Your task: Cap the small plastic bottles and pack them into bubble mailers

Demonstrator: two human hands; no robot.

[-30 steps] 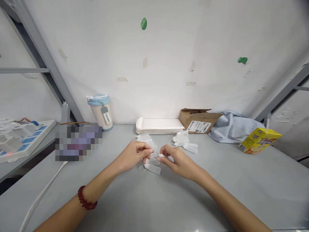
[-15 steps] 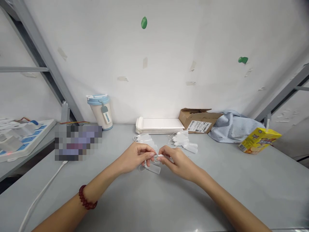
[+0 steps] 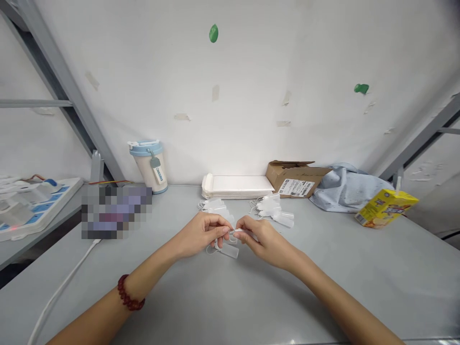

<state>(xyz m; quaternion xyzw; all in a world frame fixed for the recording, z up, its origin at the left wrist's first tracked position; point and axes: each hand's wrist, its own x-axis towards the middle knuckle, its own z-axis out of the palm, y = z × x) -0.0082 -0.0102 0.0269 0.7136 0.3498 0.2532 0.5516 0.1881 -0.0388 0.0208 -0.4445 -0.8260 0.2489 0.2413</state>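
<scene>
The right hand (image 3: 265,241) pinches one small white bottle (image 3: 238,231) before the white stack (image 3: 239,186); the left hand (image 3: 201,235), fingertips pinched together, meets its tip, content indeterminate. Loose bottles (image 3: 283,219) before the stack: finished count indeterminable.

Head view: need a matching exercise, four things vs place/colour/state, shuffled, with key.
1. Left hand
2. Right hand
3. Cup
4. Carton

A. Yellow
B. On the arm with the red bracelet
C. Fingertips pinch a small white piece
D. Upright, blue lid

Pairs: 1-B, 2-C, 3-D, 4-A
</scene>
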